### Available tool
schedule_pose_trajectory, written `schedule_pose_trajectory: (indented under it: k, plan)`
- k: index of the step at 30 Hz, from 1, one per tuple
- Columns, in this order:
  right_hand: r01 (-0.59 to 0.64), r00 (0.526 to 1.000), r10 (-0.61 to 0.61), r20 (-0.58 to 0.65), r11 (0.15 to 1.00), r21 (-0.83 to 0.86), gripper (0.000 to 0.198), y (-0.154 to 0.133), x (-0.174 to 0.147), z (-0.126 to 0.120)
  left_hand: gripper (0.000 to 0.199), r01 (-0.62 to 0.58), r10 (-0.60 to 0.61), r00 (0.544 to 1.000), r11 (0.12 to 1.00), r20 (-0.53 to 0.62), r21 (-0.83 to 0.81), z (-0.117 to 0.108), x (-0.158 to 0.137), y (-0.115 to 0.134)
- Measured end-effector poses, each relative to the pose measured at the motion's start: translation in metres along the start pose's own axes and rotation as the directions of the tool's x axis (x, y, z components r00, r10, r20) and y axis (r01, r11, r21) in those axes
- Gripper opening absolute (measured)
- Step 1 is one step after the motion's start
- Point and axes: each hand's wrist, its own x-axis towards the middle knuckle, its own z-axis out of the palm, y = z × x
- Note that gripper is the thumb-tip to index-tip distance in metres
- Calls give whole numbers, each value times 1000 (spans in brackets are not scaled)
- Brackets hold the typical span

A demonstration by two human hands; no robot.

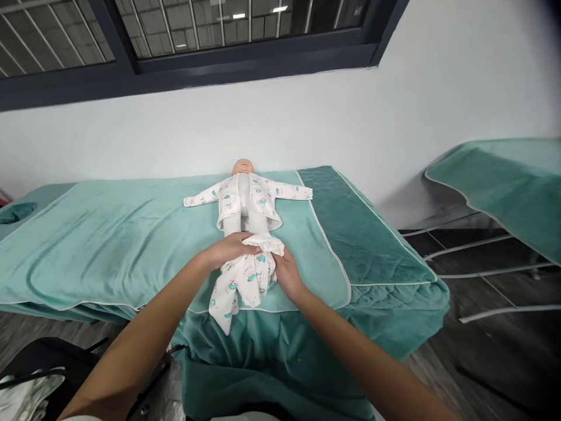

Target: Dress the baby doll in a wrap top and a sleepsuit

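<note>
A baby doll (pixel 243 166) lies on its back on the green bed cover, its legs toward me. It wears a white printed jacket (pixel 265 196), spread open at the front with both sleeves stretched out sideways. At the doll's lower legs I hold matching white printed baby pants (pixel 249 275), bunched at the top, with the pant legs hanging toward the bed's front edge. My left hand (pixel 230 248) grips the bunched edge from the left. On the right side, my right hand (pixel 287 272) pinches the same cloth. The doll's feet are hidden by the cloth and my hands.
The light green sheet (pixel 123 234) covers most of the bed, with a darker quilted cover (pixel 350 228) at right. Behind stands a white wall (pixel 307 123) below a barred window. Another green-covered bed (pixel 517 181) stands right. A black bag (pixel 48 362) sits at lower left.
</note>
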Motion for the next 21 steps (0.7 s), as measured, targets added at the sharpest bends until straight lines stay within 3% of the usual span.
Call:
schedule_pose_trajectory:
  k: [2,4,7,9,15,21]
  plan:
    - [41,999,-42,-33,999,-35,15,-1,10,1,40,25,-28,999,994,-30,-109,-4,4,0]
    - [79,996,-82,-43,995,-60,13,-1,26,2,35,-15,-3,990,991,-138,-130,-7,11,2]
    - [143,987,-149,-56,984,-104,16,0,54,5,22,-107,111,932,994,-345,32,-12,27,8]
    - [174,981,-185,-65,975,-137,20,1,72,6,17,-135,202,884,974,-421,184,-17,39,11]
    - [219,968,-240,-70,949,-227,17,7,107,6,9,-211,394,815,885,-425,414,-33,69,16]
    - [223,968,-245,-58,940,-258,14,12,128,4,12,-182,453,773,829,-444,529,-42,91,13]
